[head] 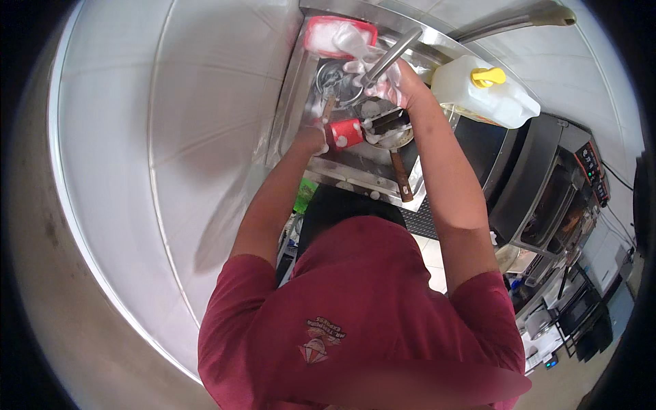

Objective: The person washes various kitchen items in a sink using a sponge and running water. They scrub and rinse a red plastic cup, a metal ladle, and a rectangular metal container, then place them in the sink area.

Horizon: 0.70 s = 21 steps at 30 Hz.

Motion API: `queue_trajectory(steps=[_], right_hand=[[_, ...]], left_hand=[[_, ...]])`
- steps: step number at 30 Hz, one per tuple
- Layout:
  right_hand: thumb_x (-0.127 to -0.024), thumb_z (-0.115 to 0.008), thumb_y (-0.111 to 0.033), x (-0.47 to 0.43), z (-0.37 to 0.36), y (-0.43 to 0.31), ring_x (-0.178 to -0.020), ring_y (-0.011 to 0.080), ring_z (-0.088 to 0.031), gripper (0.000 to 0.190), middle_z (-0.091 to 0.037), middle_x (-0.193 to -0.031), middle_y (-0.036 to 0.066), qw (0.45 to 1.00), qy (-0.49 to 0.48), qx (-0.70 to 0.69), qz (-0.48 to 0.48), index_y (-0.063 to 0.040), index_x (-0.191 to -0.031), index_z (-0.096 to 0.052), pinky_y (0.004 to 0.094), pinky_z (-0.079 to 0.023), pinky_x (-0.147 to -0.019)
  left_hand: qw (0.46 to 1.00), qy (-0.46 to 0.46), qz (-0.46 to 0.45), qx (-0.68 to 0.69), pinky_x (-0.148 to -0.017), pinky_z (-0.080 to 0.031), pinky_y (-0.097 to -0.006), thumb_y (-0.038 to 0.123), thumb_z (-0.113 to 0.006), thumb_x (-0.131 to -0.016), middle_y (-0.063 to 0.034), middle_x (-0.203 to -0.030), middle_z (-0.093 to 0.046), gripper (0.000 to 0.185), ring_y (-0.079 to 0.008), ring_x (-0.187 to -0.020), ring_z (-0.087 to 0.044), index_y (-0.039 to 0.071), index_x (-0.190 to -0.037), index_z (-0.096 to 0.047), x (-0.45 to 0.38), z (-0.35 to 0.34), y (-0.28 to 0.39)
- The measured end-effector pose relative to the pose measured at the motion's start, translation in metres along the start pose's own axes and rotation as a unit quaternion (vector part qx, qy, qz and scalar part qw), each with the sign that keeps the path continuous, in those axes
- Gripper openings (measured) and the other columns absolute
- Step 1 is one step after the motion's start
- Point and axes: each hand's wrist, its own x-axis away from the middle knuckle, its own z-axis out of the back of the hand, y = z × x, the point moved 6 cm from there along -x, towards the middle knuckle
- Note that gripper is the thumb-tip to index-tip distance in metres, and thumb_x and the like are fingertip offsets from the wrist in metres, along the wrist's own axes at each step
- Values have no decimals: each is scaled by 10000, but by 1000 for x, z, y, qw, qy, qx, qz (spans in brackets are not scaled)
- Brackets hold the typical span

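My left hand is down in the stainless-steel sink, against a red cup-like container flecked with foam. It seems to grip the container's near side, though the fingers are mostly hidden. Foam coats my right hand, which is under the metal faucet spout with its fingers partly spread. A white foamy lump reaches from this hand over a red tub of suds; whether the hand holds it is unclear. Below the hands is a round pan with a brown handle.
A round metal bowl or strainer and another brown handle lie in the sink. Right of it stands a translucent jug with a yellow cap. A black countertop appliance is farther right. The tiled wall borders the left side.
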Motion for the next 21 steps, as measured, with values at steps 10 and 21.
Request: queue_trajectory(steps=[10, 21], right_hand=[[-829, -538, -109, 6, 60, -1, -841, 326, -668, 331, -662, -957, 177, 948, 246, 163, 123, -50, -1154, -553, 385, -562, -662], [-804, -622, -197, -5, 55, -11, -629, 228, -631, 200, -638, -687, 141, 726, 392, 523, 211, 2, -803, -639, 359, -490, -563]], left_hand=[[968, -43, 145, 202, -850, -496, -379, 394, -570, -822, -148, -1078, -650, 384, -286, -994, -631, 97, -1053, -646, -56, -36, -18], [914, 17, 226, 337, -865, -484, -413, 452, -550, -834, -198, -1164, -603, 521, -318, -1064, -598, 83, -1201, -585, -109, -112, -61]])
